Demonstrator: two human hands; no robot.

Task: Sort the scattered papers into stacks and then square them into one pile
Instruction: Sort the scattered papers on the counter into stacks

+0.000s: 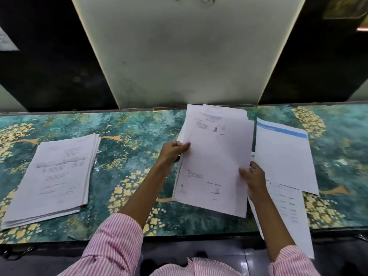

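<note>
both the left hand and right hand gripped the middle stack by its edges, apparently to align its sheets.

The bench wears a teal covering strewn with gold blossoms. Toward its left end lies a stack of printed papers (edges fanned, not squared). Near the right end a sheet with a blue band lies flat, overlapping a printed sheet that overhangs the near edge.
</note>
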